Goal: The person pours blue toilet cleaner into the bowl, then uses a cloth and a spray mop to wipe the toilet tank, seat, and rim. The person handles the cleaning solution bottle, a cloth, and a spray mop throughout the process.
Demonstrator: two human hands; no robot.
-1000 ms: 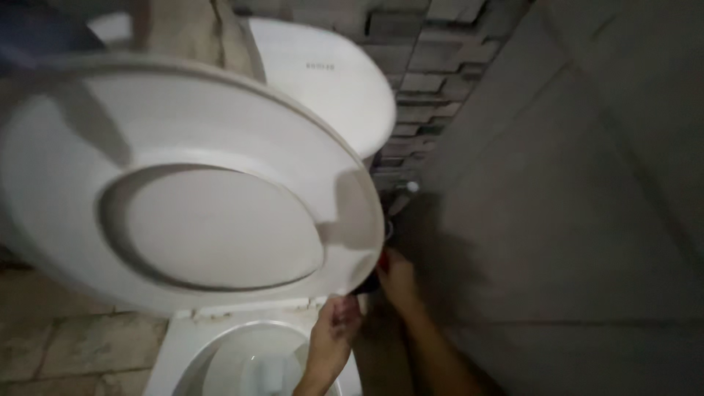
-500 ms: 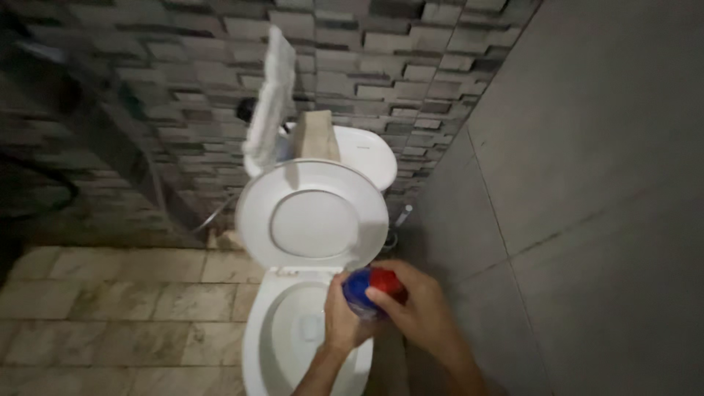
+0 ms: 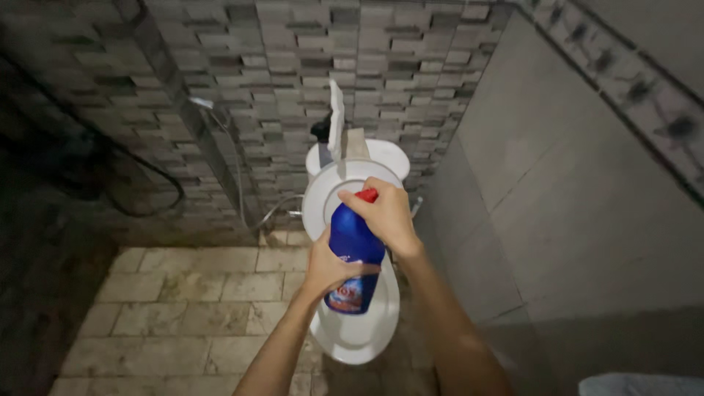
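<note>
From the head view, the left hand (image 3: 328,265) is wrapped round the body of a blue bottle (image 3: 354,253), fingers clamped on it, holding it upright over the open white toilet (image 3: 357,334) near the right wall. The right hand (image 3: 383,215) closes over the red cap (image 3: 367,195), fingers tight around it. To turn that cap cleanly, I'd keep the bottle upright and the lower grip firm so nothing spills. The bowl is mostly hidden behind the bottle and arms, and the dim left corner is hard to read.
</note>
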